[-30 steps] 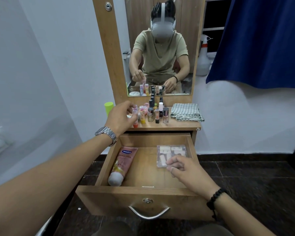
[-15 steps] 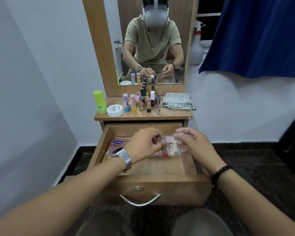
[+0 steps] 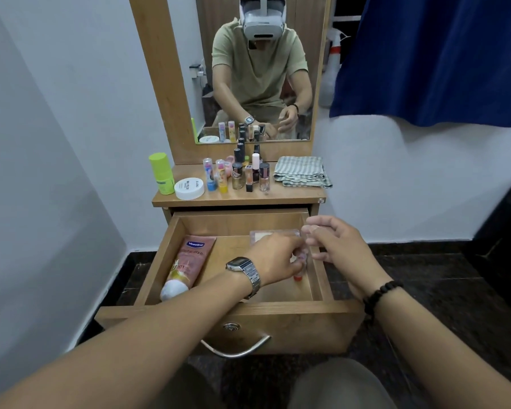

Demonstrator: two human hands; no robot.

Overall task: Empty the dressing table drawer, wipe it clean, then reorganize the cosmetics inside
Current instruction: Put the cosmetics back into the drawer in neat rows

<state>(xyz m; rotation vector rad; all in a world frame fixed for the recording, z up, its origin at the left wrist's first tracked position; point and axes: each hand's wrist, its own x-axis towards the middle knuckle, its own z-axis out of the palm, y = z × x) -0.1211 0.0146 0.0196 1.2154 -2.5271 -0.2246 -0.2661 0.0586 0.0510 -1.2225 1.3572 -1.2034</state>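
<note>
The wooden drawer (image 3: 230, 312) is pulled out below the dressing table top. A pink Vaseline tube (image 3: 186, 265) lies along its left side. A clear compartment box (image 3: 270, 236) sits at the back right. My left hand (image 3: 276, 259) is inside the drawer's right part, fingers closed on a small lip balm tube (image 3: 298, 276) with a red end, held upright near the right wall. My right hand (image 3: 335, 249) hovers over the drawer's right edge, fingers loosely spread and holding nothing.
On the table top stand a green stick (image 3: 160, 173), a white round jar (image 3: 189, 188), two lip balm tubes (image 3: 216, 178), several nail polish bottles (image 3: 250, 172) and a folded striped cloth (image 3: 303, 171). A mirror rises behind; a blue curtain (image 3: 437, 57) hangs right.
My left hand came from the table top down into the drawer carrying the small tube, now low by the right wall. My right hand left the clear box and lifted to the drawer's edge.
</note>
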